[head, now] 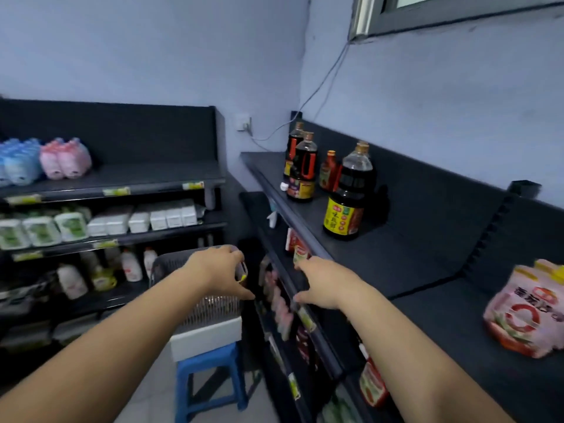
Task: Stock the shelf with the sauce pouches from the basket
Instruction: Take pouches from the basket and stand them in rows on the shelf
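Observation:
A grey slatted basket (213,309) sits on a white box on a blue stool (210,370), just left of the dark shelf unit (293,206). My left hand (216,273) hovers over the basket's rim, closed on a sauce pouch (243,273); only the pouch's dark and yellow edge shows past my fingers. My right hand (323,285) is at the front edge of the shelf, fingers spread and thumb out, with nothing in it. Its fingertips are close to red and green pouches (297,248) standing on the shelf below the top one. Pink pouches (279,300) fill a lower shelf.
Several dark soy sauce bottles (348,203) stand on the top shelf at the right. A pink multipack bag (528,312) lies near its front right. The left shelf unit (116,190) holds water bottle packs, white boxes and bottles. A cable hangs on the wall.

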